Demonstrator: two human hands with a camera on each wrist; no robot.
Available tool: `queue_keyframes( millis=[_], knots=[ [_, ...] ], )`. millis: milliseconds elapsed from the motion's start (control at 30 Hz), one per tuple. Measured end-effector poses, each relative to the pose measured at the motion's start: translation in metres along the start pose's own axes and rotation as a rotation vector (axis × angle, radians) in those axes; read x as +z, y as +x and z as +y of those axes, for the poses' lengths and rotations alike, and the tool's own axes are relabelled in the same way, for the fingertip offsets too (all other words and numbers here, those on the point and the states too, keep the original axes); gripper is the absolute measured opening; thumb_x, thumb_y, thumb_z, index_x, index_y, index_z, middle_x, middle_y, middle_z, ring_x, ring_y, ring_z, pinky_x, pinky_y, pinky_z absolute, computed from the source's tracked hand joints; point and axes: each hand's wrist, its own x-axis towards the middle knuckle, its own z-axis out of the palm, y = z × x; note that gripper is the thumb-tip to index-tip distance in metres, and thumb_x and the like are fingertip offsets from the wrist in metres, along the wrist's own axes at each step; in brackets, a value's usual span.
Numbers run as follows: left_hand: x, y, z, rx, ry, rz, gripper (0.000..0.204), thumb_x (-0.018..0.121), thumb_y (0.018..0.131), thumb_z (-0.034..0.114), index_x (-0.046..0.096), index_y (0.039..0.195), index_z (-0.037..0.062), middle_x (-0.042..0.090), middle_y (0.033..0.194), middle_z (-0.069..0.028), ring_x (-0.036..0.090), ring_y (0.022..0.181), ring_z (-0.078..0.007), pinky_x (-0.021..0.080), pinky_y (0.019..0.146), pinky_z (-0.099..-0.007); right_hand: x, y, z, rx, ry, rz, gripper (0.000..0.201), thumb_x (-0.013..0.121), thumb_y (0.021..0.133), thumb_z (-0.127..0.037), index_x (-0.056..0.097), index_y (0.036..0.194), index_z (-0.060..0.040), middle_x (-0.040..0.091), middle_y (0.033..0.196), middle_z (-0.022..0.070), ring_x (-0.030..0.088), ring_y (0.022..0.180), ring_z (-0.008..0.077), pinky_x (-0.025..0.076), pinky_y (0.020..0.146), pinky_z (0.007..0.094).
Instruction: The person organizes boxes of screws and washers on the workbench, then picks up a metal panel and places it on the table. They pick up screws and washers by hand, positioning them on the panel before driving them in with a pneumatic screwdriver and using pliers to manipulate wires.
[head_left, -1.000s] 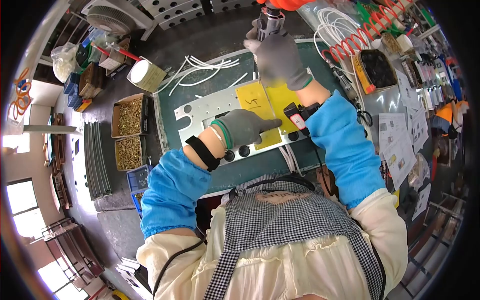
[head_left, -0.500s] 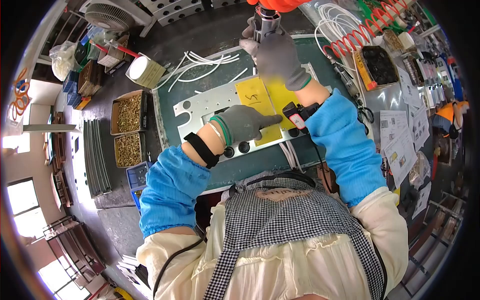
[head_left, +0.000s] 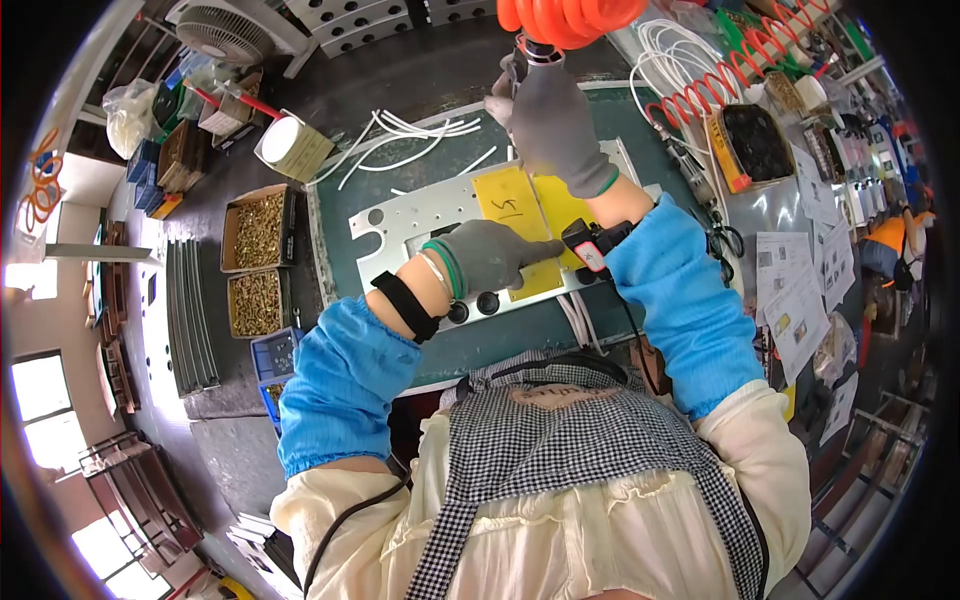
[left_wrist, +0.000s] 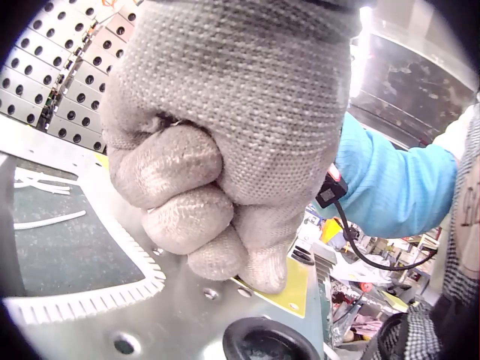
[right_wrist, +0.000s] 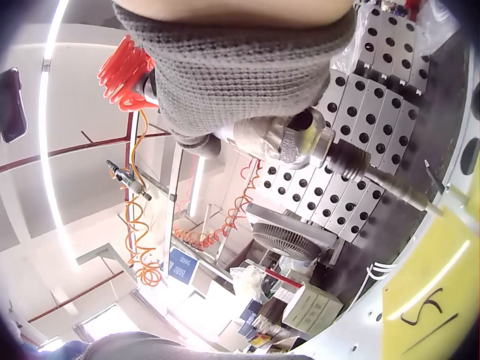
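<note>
My gloved right hand grips an air screwdriver hung from an orange coiled hose. In the right wrist view its bit tip reaches the edge of the yellow sheet. The silver metal plate lies on the green mat, with yellow sheets on it, one marked in black. My gloved left hand rests over the plate's near part, forefinger stretched across the yellow. In the left wrist view its other fingers are curled in, the palm hidden. Black rings line the near edge.
White tubes lie on the mat's far side. To the left stand two boxes of brass-coloured parts and blue bins. Right of the mat are scissors, printed sheets and a box of black parts.
My right hand with the air screwdriver has shifted slightly and turned, and more of the orange hose shows above it. My left hand stays in place on the plate.
</note>
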Motion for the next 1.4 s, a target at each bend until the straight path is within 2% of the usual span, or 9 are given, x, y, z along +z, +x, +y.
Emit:
queue_keyframes(
  millis=[267, 500, 667, 800, 1067, 1133, 1233, 1333, 1400],
  knots=[
    [0.003, 0.001, -0.002, 0.038, 0.055, 0.028, 0.069, 0.057, 0.082, 0.011, 0.042, 0.145, 0.0345, 0.069, 0.087, -0.0071, 0.066, 0.069, -0.0197, 0.053, 0.07, -0.0333, -0.001, -0.001, -0.012, 0.03, 0.13, -0.023, 0.034, 0.072, 0.079, -0.003, 0.059, 0.109, -0.0065, 0.066, 0.089, 0.0007, 0.063, 0.084, 0.0086, 0.05, 0.074, 0.0233],
    [-0.013, -0.015, 0.019, -0.076, 0.009, -0.038, 0.063, 0.048, 0.091, 0.006, 0.041, 0.146, 0.037, 0.068, 0.084, -0.0022, 0.063, 0.055, -0.0123, 0.054, 0.061, -0.0257, -0.03, -0.008, -0.078, 0.101, 0.436, 0.068, 0.03, 0.064, 0.084, 0.002, 0.057, 0.112, -0.0034, 0.063, 0.084, 0.0075, 0.057, 0.061, 0.0111, 0.044, 0.05, 0.025],
    [0.001, -0.006, 0.008, -0.04, -0.01, 0.003, 0.067, 0.056, 0.087, 0.008, 0.04, 0.147, 0.034, 0.068, 0.086, -0.0027, 0.066, 0.067, -0.015, 0.053, 0.068, -0.0279, -0.057, -0.049, -0.086, 0.132, 0.551, 0.038, 0.033, 0.055, 0.09, 0.002, 0.051, 0.121, -0.0031, 0.062, 0.098, 0.0119, 0.058, 0.067, 0.014, 0.046, 0.053, 0.0268],
    [0.002, -0.001, 0.004, -0.029, 0.037, 0.006, 0.072, 0.062, 0.082, 0.012, 0.04, 0.147, 0.0336, 0.069, 0.09, -0.0038, 0.067, 0.077, -0.0173, 0.052, 0.073, -0.0297, -0.047, -0.083, -0.094, 0.232, 0.468, 0.122, 0.04, 0.063, 0.078, 0.006, 0.052, 0.116, -0.0026, 0.062, 0.095, 0.0084, 0.059, 0.066, 0.0115, 0.047, 0.052, 0.0246],
    [0.0, -0.002, 0.004, 0.04, 0.128, 0.074, 0.038, 0.067, 0.081, 0.027, 0.066, 0.117, 0.0168, 0.069, 0.092, -0.0107, 0.066, 0.088, -0.0282, 0.05, 0.079, -0.0378, -0.043, -0.132, -0.053, 0.256, 0.416, -0.142, 0.048, 0.056, 0.084, 0.014, 0.047, 0.124, -0.0123, 0.058, 0.102, 0.0071, 0.057, 0.073, 0.0127, 0.045, 0.051, 0.0268],
    [-0.001, -0.005, 0.006, 0.002, 0.15, 0.051, 0.029, 0.068, 0.081, 0.029, 0.071, 0.105, 0.0136, 0.069, 0.09, -0.011, 0.066, 0.088, -0.0283, 0.05, 0.078, -0.0381, -0.038, -0.138, -0.056, 0.245, 0.353, -0.126, 0.043, 0.062, 0.082, 0.007, 0.049, 0.12, -0.0082, 0.059, 0.101, 0.0061, 0.059, 0.08, 0.0117, 0.048, 0.062, 0.0259],
    [0.001, -0.001, 0.005, -0.054, 0.166, -0.017, 0.045, 0.07, 0.079, 0.025, 0.063, 0.123, 0.0182, 0.07, 0.101, -0.0098, 0.067, 0.096, -0.0298, 0.051, 0.084, -0.0406, -0.031, -0.141, -0.063, 0.211, 0.319, -0.098, 0.04, 0.068, 0.08, -0.001, 0.053, 0.116, -0.0046, 0.061, 0.099, 0.0043, 0.058, 0.087, 0.0097, 0.049, 0.077, 0.0245],
    [0.005, -0.013, 0.004, -0.062, -0.011, 0.141, 0.036, 0.067, 0.084, 0.025, 0.064, 0.117, 0.0116, 0.069, 0.09, -0.0091, 0.067, 0.085, -0.0245, 0.053, 0.075, -0.0379, -0.026, -0.136, -0.066, 0.253, 0.377, -0.122, 0.042, 0.068, 0.079, 0.002, 0.051, 0.117, -0.0043, 0.059, 0.101, 0.0033, 0.058, 0.09, 0.0091, 0.049, 0.078, 0.0246],
    [0.019, -0.019, -0.006, -0.031, -0.666, 0.38, 0.031, 0.064, 0.088, 0.025, 0.063, 0.113, 0.0057, 0.066, 0.084, -0.0069, 0.063, 0.077, -0.0186, 0.052, 0.067, -0.0324, -0.025, -0.133, -0.066, 0.215, 0.341, -0.156, 0.043, 0.067, 0.079, 0.005, 0.05, 0.118, -0.0042, 0.058, 0.101, 0.0027, 0.057, 0.093, 0.0091, 0.048, 0.08, 0.0245]
  ],
)
